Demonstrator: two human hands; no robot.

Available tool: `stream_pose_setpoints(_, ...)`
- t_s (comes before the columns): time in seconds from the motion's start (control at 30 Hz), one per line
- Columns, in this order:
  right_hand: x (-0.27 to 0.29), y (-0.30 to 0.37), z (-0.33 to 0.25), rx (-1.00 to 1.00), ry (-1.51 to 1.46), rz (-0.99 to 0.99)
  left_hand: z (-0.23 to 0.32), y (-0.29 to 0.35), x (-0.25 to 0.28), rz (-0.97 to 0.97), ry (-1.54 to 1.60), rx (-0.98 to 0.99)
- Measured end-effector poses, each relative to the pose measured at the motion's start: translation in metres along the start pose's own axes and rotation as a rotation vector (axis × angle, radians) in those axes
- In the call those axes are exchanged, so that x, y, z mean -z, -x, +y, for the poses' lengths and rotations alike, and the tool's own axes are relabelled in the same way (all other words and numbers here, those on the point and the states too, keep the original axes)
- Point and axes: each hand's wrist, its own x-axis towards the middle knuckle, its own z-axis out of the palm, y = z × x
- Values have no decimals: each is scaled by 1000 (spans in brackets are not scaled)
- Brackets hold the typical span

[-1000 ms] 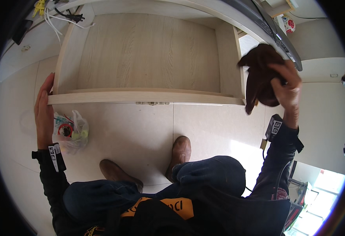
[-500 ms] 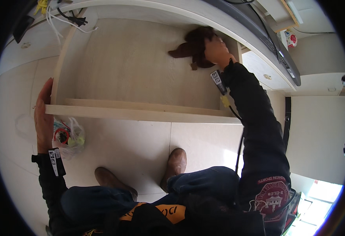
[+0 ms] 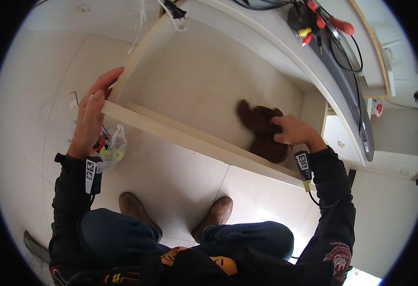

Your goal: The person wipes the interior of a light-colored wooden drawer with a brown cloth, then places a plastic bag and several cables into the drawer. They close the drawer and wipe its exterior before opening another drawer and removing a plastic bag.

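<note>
Drawer (image 3: 194, 76), its base pale woodgrain, lies open under my right hand (image 3: 295, 131), whose fingers are closed on a dark brown cloth (image 3: 267, 147) inside. My left hand (image 3: 90, 117) lies against the front corner; from here, I can't tell whether it grips. Beside that wrist, a clear plastic bag (image 3: 117, 144) sits on glossy floor tiles (image 3: 171, 167).

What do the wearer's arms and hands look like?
Left hand and right hand bare. Black sleeves, dark wrist modules with black-and-white labels and black cables, yellow connector on the right one; round reddish emblem on the right sleeve.
</note>
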Motion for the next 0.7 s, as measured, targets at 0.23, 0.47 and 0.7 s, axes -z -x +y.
stream_pose_setpoints(0.23,59,-159,-52,119,149,590,1,0,3,-14,-66,-29)
stream_pose_setpoints(0.47,99,-244,-146,235,122,605,-1,-3,11,-69,-141,-86)
stream_pose_setpoints(0.7,54,-162,-134,693,27,225,2,-1,7,-44,-195,-76)
